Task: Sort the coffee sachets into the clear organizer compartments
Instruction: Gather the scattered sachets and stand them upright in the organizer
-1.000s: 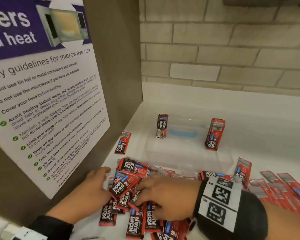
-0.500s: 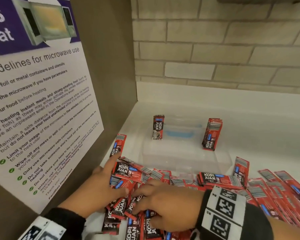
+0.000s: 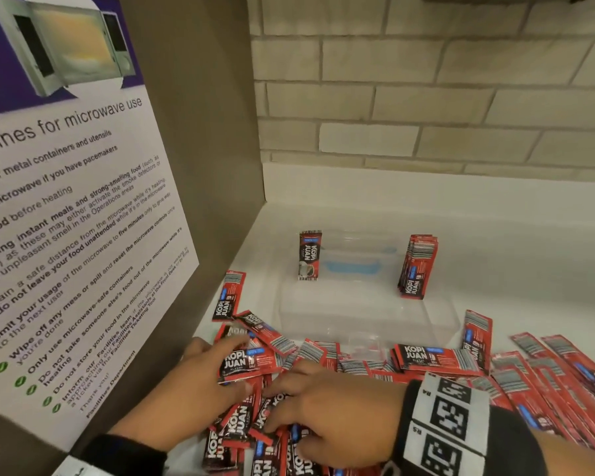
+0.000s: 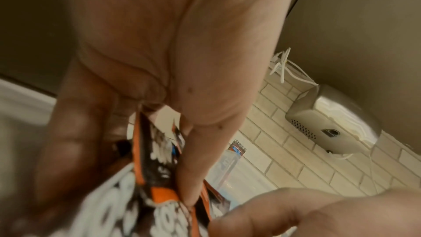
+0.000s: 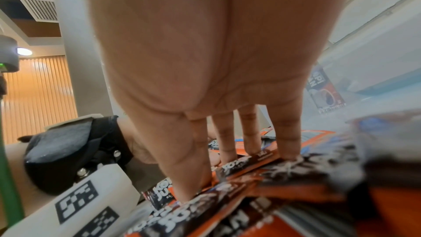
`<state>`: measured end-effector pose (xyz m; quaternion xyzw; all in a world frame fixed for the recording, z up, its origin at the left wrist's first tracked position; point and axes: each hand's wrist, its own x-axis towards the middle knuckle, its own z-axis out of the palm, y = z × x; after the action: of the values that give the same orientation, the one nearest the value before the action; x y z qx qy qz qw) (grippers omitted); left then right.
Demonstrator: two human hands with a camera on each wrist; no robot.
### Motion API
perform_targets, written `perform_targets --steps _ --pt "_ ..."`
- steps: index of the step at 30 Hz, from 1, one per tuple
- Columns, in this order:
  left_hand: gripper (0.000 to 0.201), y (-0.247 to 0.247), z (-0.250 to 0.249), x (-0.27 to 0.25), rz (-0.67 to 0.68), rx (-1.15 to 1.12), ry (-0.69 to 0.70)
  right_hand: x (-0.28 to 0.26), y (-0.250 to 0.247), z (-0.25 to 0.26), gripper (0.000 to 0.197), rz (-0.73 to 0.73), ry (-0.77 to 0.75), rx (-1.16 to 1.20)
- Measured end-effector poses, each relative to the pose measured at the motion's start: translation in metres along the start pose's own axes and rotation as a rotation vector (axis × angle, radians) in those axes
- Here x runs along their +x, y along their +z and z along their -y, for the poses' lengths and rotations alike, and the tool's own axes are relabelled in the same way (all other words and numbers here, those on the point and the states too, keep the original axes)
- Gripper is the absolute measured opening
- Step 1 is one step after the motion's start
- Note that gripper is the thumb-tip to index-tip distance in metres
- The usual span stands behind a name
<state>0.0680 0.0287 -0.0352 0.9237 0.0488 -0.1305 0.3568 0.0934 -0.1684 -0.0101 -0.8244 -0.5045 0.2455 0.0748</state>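
Head view: organizer [image 3: 368,304] holds one upright sachet [image 3: 309,255] and one stack [image 3: 417,267]; most sachets [image 3: 437,360] still litter the table. Left hand [image 3: 189,383] pinches one; right hand [image 3: 337,410] fingers spread, pressing the pile.

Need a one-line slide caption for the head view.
Left hand pinches red-and-black coffee sachets, right hand rests on the loose pile before the clear plastic organizer.

The left hand [image 3: 189,386] has slid forward into the pile and now grips a small bunch of sachets [image 3: 246,364], lifted a little beside the right hand [image 3: 334,412].
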Motion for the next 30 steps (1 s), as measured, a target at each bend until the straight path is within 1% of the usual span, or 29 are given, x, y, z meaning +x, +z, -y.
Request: perform_targets --steps 3,5,8,11,15,17,19,22,24,27,28,30 --pt "0.04 0.001 -0.002 -0.001 0.002 -0.012 -0.007 0.0 0.001 0.0 0.044 -0.002 0.002 0.01" --pt "0.035 0.002 -0.003 -0.004 0.0 -0.012 -0.022 -0.001 0.002 0.0 0.045 -0.006 0.004 0.02" --pt "0.042 0.003 -0.003 -0.006 0.012 -0.028 -0.04 -0.001 0.001 -0.001 0.045 -0.008 0.005 0.03" --pt "0.043 0.004 -0.001 -0.004 0.02 -0.028 -0.03 -0.002 0.001 0.001 0.044 -0.026 -0.002 0.041" --pt "0.043 0.005 -0.004 -0.005 0.004 -0.159 -0.011 -0.005 0.003 0.001 0.047 -0.026 0.024 0.037" --pt "0.043 0.005 -0.004 -0.007 -0.027 -0.19 0.016 -0.007 0.004 0.0 0.049 -0.025 0.038 0.039" --pt "0.046 0.001 -0.003 -0.012 -0.088 -0.205 0.033 -0.009 0.004 0.0 0.05 -0.039 0.051 0.046" --pt "0.05 -0.007 -0.003 -0.018 -0.222 -0.213 0.046 -0.012 0.003 0.0 0.05 -0.076 0.078 0.082" --pt "0.05 -0.013 -0.007 -0.021 -0.317 -0.206 0.071 -0.015 -0.001 0.0 0.047 -0.157 0.08 0.137" --pt "0.049 -0.023 -0.019 -0.026 -0.422 -0.245 0.139 -0.018 -0.012 0.002 0.035 -0.349 0.099 0.285" --pt "0.048 -0.025 -0.025 -0.028 -0.438 -0.294 0.15 -0.017 -0.016 0.002 0.031 -0.421 0.115 0.362" --pt "0.047 -0.027 -0.034 -0.027 -0.415 -0.456 0.17 -0.014 -0.027 0.005 0.026 -0.558 0.168 0.582"
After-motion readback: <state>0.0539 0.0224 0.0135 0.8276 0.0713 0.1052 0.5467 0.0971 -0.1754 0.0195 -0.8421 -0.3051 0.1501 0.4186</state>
